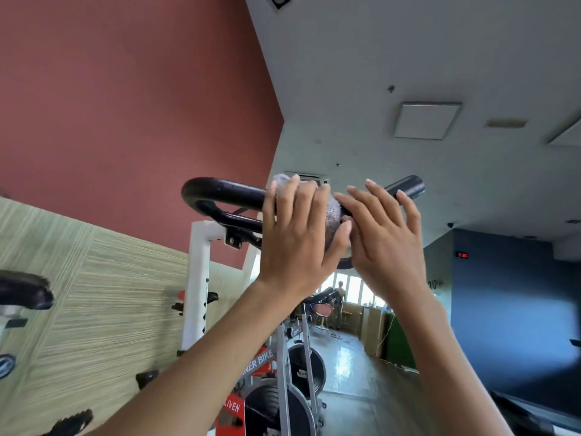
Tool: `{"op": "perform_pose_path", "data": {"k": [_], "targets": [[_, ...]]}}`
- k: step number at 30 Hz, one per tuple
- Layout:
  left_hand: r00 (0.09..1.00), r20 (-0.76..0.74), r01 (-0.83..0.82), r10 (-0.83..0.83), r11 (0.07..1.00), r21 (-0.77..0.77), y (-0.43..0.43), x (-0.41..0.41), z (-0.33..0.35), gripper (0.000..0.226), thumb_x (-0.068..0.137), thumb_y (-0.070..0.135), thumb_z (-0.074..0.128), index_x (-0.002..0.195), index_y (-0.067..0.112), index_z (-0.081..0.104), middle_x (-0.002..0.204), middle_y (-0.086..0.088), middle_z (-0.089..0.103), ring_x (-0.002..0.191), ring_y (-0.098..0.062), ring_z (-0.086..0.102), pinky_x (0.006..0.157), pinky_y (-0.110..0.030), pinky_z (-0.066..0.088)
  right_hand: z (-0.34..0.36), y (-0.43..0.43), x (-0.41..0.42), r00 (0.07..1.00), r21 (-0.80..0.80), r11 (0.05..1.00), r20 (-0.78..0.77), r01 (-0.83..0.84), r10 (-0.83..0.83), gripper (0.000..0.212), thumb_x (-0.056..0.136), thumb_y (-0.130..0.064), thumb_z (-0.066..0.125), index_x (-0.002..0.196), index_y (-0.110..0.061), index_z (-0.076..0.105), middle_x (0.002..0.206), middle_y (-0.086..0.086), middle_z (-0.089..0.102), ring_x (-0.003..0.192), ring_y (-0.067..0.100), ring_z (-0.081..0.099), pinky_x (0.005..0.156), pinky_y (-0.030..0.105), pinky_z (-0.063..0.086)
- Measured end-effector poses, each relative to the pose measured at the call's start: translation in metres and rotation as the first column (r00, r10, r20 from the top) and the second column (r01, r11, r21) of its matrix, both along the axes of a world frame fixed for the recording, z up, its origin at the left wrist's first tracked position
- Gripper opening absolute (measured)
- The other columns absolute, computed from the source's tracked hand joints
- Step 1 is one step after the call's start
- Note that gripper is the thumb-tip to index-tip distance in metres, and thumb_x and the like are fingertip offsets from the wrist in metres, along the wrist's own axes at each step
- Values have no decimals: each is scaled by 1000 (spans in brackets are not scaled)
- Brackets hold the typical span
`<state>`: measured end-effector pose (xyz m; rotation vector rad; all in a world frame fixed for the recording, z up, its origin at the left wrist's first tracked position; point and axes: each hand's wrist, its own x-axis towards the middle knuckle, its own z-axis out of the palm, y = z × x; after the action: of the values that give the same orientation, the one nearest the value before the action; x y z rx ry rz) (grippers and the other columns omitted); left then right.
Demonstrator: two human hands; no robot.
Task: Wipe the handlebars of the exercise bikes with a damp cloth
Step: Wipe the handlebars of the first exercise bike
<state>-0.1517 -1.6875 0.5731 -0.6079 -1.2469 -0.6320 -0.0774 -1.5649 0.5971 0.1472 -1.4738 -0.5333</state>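
A black handlebar [226, 193] of a white-framed exercise bike [198, 278] runs across the middle of the view, seen from below. A grey damp cloth [333, 215] is wrapped around the bar near its centre. My left hand [295, 234] presses the cloth against the bar, its fingers curled over the top. My right hand [383, 234] sits just to the right, thumb touching the cloth, fingers spread and resting against the bar's right end [408, 187].
More exercise bikes [283, 388] with orange frames stand in a row below. Another black handlebar [25, 292] shows at the left edge. A wood-patterned wall [94, 309] is at left. A person [339, 297] stands far back by the windows.
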Motion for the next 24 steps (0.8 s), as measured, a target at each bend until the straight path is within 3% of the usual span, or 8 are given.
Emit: {"op": "perform_pose_path", "data": {"k": [3,7,11,15,21,24], "targets": [[990,-112,-93,87,995,-45,-7,-18,-1,44,102,37,28,128,10,52,131,-10,55,127,-32,43,118,-48,12,1,5,2,1000,10,1000,-10,27,-26,41,104,-34,26,129,-22,56,137,-1,56,142,21,34,116,45,22],[970,-164,-174,181,983,58,-54,-67,-2,45,104,40,19,132,10,39,138,-10,37,132,-31,33,118,-48,5,-3,-2,-8,998,-69,995,2,-65,66,38,103,-30,27,124,-20,56,131,-1,56,142,23,31,120,47,13],[985,-149,-85,88,996,27,-29,-52,-2,47,104,39,18,134,9,37,139,-11,35,133,-33,31,119,-48,5,-6,-10,-14,991,-110,985,-25,-134,132,36,102,-26,29,120,-18,58,127,-1,58,140,23,32,120,47,10],[978,-177,-111,105,994,-21,-22,-47,-3,42,104,34,23,134,12,41,137,-8,41,131,-32,35,119,-49,12,-7,-10,-7,997,-103,991,-13,-80,79,34,102,-26,31,118,-18,59,124,-2,60,137,23,37,120,46,14],[992,-111,-58,67,995,78,-91,-82,-4,44,103,32,21,134,10,41,136,-14,47,132,-34,37,121,-48,10,-12,-38,-19,989,-224,965,-81,-137,122,34,100,-26,33,109,-15,63,114,1,65,134,26,40,120,43,9],[994,-111,-12,23,995,97,-80,-79,-3,47,102,31,21,135,5,40,140,-18,45,137,-38,32,122,-49,6,-15,-53,-29,990,-246,962,-105,-122,98,32,100,-29,35,106,-15,63,108,1,65,125,24,45,121,40,9]]}}
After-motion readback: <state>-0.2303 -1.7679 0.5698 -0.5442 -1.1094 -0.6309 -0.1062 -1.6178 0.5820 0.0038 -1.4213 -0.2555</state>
